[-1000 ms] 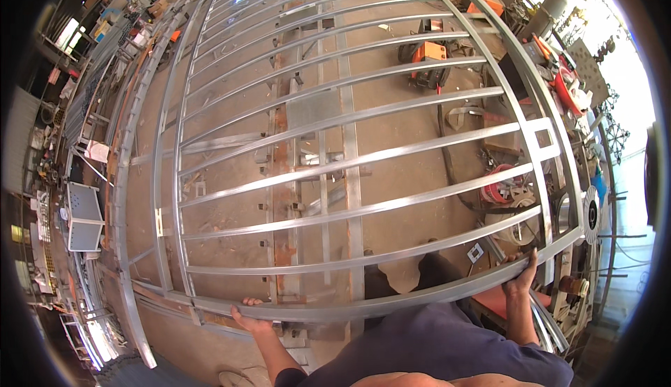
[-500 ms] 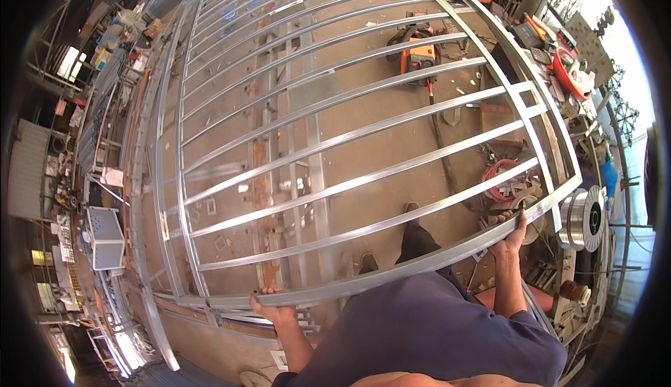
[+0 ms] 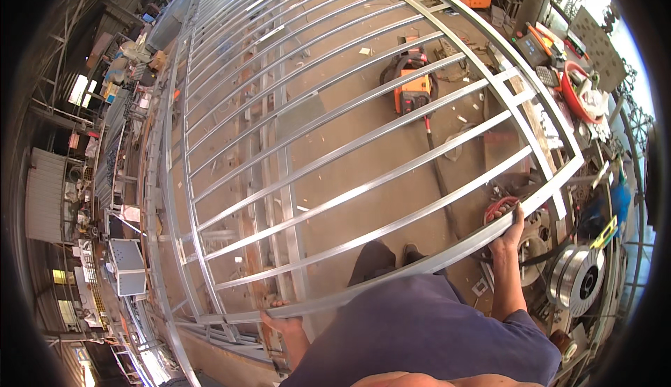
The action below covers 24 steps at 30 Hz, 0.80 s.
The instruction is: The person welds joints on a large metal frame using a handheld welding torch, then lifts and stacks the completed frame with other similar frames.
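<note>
A large silver metal frame (image 3: 412, 267) with several parallel crossbars spreads out before me, its near rail running just in front of my body. My left hand (image 3: 281, 318) grips that rail near its left end, thumb on the near side and fingertips showing beyond it. Toward the right corner, my right hand (image 3: 509, 232) is wrapped round the same rail. Both hands hold the frame up off the floor. Its far end runs out toward the top of the view.
An orange machine (image 3: 414, 92) with a hose stands on the floor beneath the crossbars. On the right are a wire spool (image 3: 576, 280) and a red basin (image 3: 579, 93). A grey box (image 3: 128, 267) sits at left. Long metal bars lie under the frame.
The view has shifted, and the frame with both my hands has moved slightly relative to the floor machine and the spool. My feet have changed position. Both hands keep their hold.
</note>
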{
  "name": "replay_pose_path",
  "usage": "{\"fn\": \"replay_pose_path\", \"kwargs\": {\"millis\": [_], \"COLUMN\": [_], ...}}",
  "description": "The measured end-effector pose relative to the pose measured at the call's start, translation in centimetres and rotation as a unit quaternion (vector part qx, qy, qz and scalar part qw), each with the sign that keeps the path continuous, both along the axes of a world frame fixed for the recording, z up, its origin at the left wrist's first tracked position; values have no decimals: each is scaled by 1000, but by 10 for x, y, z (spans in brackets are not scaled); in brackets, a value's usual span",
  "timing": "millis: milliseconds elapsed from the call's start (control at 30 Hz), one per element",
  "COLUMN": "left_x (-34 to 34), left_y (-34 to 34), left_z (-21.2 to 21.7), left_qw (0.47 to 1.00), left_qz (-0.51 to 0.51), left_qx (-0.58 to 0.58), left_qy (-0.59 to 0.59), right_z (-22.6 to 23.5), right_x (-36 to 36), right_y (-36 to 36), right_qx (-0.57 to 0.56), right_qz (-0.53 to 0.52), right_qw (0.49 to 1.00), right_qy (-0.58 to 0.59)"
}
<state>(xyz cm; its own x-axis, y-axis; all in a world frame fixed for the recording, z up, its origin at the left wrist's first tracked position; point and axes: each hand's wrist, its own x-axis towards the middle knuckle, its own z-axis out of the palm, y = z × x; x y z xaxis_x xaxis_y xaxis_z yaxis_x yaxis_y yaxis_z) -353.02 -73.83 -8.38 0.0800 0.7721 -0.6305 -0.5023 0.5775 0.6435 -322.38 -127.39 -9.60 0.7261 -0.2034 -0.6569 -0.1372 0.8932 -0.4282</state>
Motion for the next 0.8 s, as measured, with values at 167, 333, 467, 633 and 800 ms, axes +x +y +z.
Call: {"fn": "replay_pose_path", "kwargs": {"millis": [167,333,467,633,800], "left_x": [92,183,263,371,476], "left_y": [28,69,98,119,152], "left_z": [-2,-11,-8,8,-15], "left_qw": [1000,1000,998,1000,1000], "left_qz": [1,-15,2,17,14], "left_qx": [-13,-4,-32,-19,-19], "left_qy": [-6,-7,-52,-8,-17], "right_z": [-5,-12,-10,11,-1], "right_x": [86,190,265,373,498], "right_y": [32,75,101,143,174], "right_qx": [-7,-18,-14,-32,-37], "right_qz": [13,-10,20,14,22], "right_qw": [1000,1000,1000,999,999], "right_qy": [11,22,-11,-15,-6]}}
